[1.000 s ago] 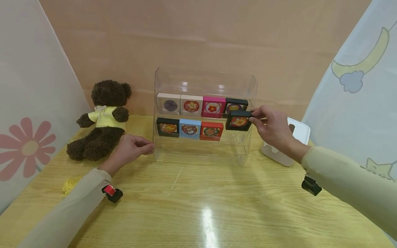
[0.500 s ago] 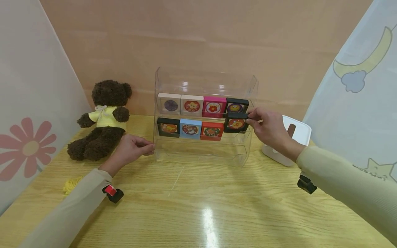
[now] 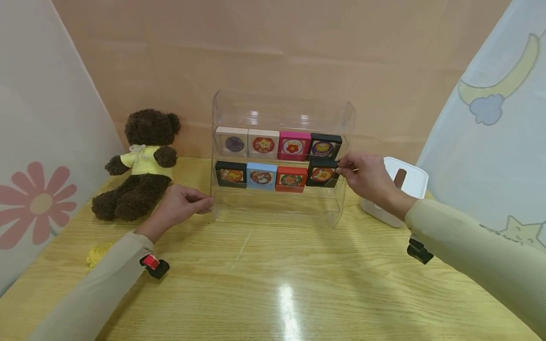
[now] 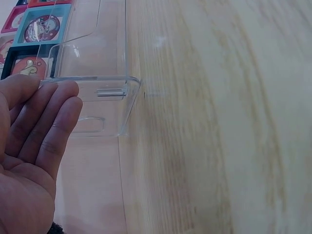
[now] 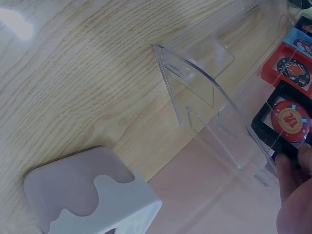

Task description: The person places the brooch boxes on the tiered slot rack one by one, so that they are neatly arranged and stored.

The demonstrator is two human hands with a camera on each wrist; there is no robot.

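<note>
A clear acrylic display rack [image 3: 277,113] stands on the wooden table, bearing two rows of small square boxes with round pictures in their fronts. My right hand [image 3: 371,179] pinches the right edge of a black box [image 3: 323,174] with thumb and finger. That box sits upright at the right end of the lower row, beside a red box [image 3: 291,179]; the right wrist view shows its red and gold round badge. At the rack's lower left side, my left hand [image 3: 182,205] grips the side panel's edge between thumb and fingers, partly hidden in the left wrist view.
A brown teddy bear [image 3: 147,163] in a yellow top sits left of the rack. Yellow yarn [image 3: 99,254] lies by the left sleeve. Behind the right hand stands a white-lidded container [image 3: 415,177]. Patterned cloths hang at both sides.
My right hand has moved slightly left and down, setting the black box from in front of the rack into the lower row's right end. The left hand has stayed at the rack's side.
</note>
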